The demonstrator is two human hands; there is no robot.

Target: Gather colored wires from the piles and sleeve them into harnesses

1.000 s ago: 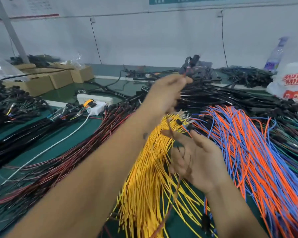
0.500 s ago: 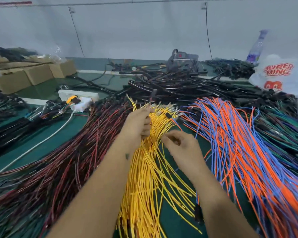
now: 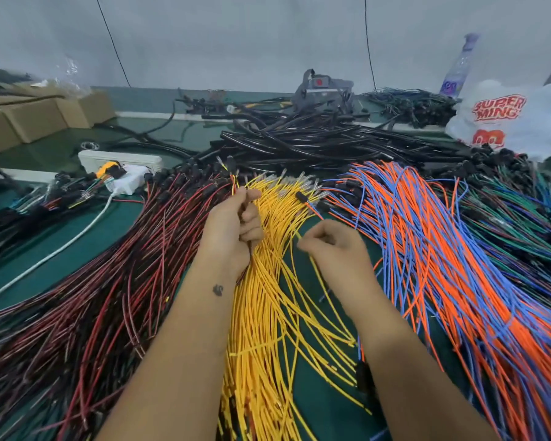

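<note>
In the middle of the frame, the left hand (image 3: 233, 230) grips a few thin wires (image 3: 234, 186) in its curled fingers. The right hand (image 3: 330, 249) pinches one yellow wire (image 3: 303, 246) above the yellow pile (image 3: 261, 329).

The yellow wires (image 3: 261, 313) had smooth plastic insulation with bare metal terminals at their far ends. The black tubes (image 3: 299, 144) were glossy. The boxes (image 3: 39, 119) were matt brown cardboard. The bag (image 3: 506, 119) was thin, crinkled white plastic.

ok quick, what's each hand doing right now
Left hand: closed, gripping a few thin dark and red wires.
Right hand: closed, pinching one thin yellow wire.
</note>
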